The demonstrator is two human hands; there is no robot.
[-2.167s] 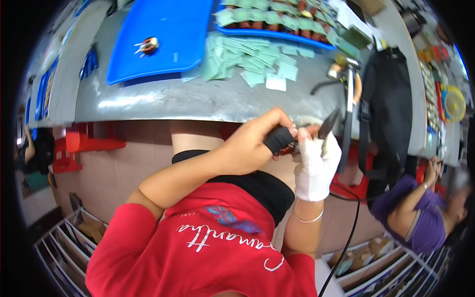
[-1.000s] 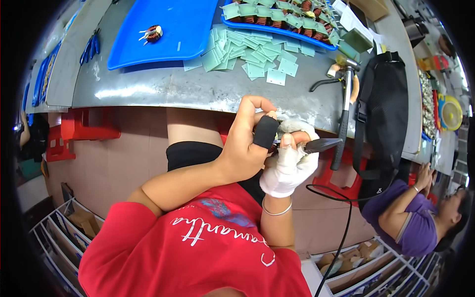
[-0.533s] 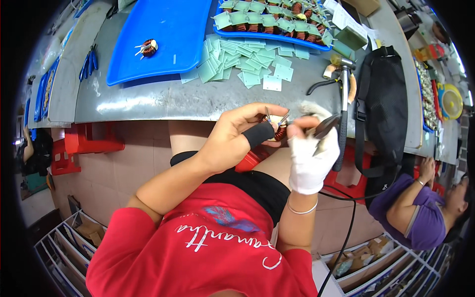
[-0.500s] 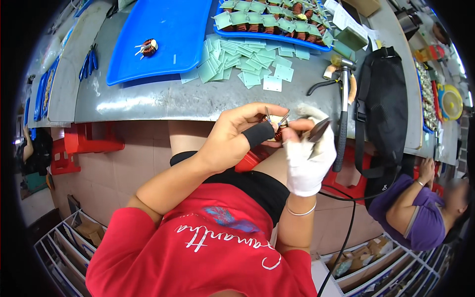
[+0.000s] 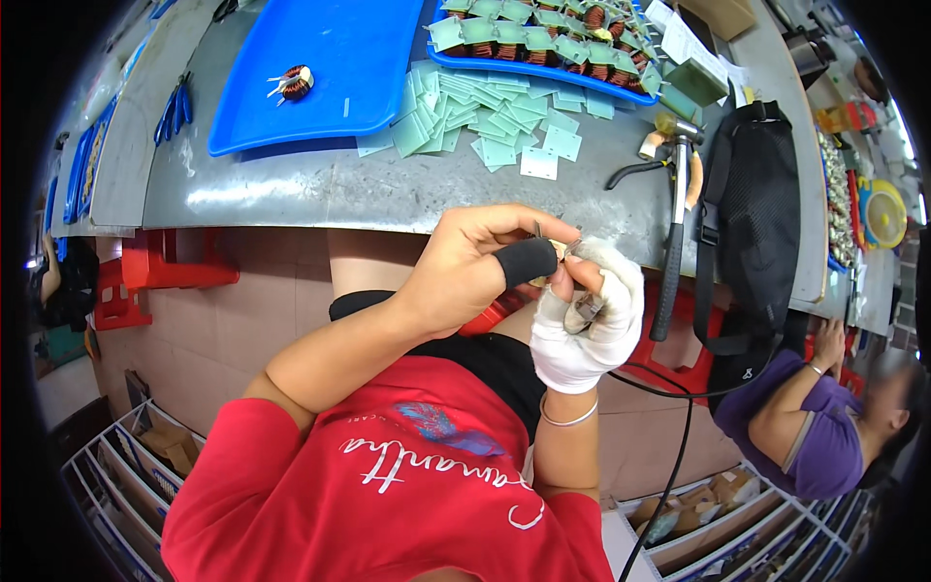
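Beyond the grey metal worktop's (image 5: 320,199) near edge, a copper-wound ring coil (image 5: 561,249) is pinched by the bare left hand (image 5: 456,272); a grey metal tool (image 5: 588,308) is enclosed by the white-gloved right hand (image 5: 593,325). The coil could be dropped if slackly pinched, its thin metal leads (image 5: 539,230) bent if twisted.

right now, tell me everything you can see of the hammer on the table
The hammer has a silver, metallic-looking head with an amber, see-through-looking tip on its left end, a slim silver shaft and a long black grip. It lies on the grey table, left of the black bag, head away from the person, grip jutting past the front edge. No hand touches it. An orange curved piece sits close on its right; contact is unclear.
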